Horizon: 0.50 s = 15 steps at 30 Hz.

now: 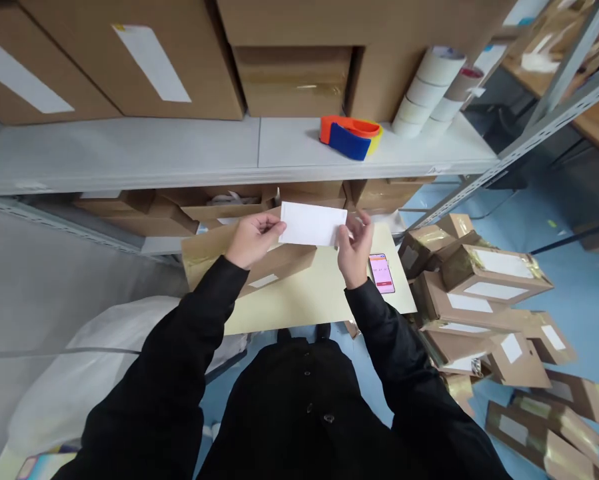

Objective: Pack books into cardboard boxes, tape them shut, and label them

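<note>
Both my hands hold a white label sheet (pixel 310 224) up over a small table (pixel 299 300). My left hand (pixel 253 239) pinches its left edge, fingers curled. My right hand (pixel 355 248) pinches the right edge between thumb and fingers. Under the left hand lies a flat brown cardboard box (pixel 274 267) with a white label on it. A phone (pixel 382 273) with a pink screen lies on the table just right of my right wrist.
A white shelf (pixel 179 150) ahead carries large cardboard cartons, an orange and blue tape dispenser (pixel 351 137) and a stack of tape rolls (pixel 432 93). Several taped, labelled boxes (pixel 484 293) are piled on the blue floor at right. A white sack (pixel 94 373) sits at lower left.
</note>
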Available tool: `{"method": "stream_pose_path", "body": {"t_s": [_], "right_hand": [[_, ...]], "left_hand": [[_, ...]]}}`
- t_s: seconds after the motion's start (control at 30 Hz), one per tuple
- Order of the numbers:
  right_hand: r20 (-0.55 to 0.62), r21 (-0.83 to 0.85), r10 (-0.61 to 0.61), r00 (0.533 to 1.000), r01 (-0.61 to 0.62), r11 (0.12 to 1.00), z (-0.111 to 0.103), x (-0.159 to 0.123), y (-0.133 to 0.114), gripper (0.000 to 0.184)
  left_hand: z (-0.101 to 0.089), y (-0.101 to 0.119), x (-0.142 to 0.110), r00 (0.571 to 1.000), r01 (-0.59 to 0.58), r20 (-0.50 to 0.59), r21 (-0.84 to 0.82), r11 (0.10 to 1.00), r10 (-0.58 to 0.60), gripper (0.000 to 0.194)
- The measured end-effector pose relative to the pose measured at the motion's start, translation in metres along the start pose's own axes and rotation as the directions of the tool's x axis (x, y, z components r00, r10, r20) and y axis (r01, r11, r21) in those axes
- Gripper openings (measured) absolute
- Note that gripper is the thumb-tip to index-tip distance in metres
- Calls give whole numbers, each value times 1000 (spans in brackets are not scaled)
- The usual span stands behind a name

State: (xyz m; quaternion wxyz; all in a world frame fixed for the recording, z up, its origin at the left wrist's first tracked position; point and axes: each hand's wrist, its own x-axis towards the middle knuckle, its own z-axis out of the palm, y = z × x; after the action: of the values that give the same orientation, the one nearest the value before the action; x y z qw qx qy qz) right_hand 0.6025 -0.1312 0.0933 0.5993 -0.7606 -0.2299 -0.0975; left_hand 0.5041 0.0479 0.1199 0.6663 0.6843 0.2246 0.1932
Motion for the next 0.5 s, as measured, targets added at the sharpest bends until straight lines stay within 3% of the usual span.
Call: {"method": "stream_pose_path", "body": {"t_s": [0.03, 0.1, 0.17, 0.23, 0.27, 0.37, 0.5], "right_hand": [[2, -111, -119, 993, 119, 987, 0, -6, -11, 46], [167, -268, -333, 928, 368, 890, 2, -17, -35, 56], [438, -275, -439, 784, 582, 765, 4, -29, -54, 51], [610, -225, -463, 643, 701, 676, 6, -40, -66, 38], [645, -209, -469, 603, 730, 651, 7, -45, -68, 34], [647, -168, -521, 558, 770, 616, 2, -55, -64, 35], [637, -31, -629, 446, 830, 557, -14, -60, -54, 32]], "left_hand": [[-4, 0, -9, 1000, -3, -18, -32, 999, 2, 17], [-10, -1, -27, 999, -7, -35, -110, 994, 3, 18], [-11, -3, -46, 1000, 0, -28, -215, 977, -6, 19], [-10, -5, -64, 999, 38, -6, -337, 941, -42, 19], [-10, -6, -73, 997, 68, 8, -397, 915, -71, 20], [-14, -8, -93, 983, 180, 77, -522, 834, -164, 26], [-25, -11, -104, 961, 275, 183, -548, 790, -207, 31]]}}
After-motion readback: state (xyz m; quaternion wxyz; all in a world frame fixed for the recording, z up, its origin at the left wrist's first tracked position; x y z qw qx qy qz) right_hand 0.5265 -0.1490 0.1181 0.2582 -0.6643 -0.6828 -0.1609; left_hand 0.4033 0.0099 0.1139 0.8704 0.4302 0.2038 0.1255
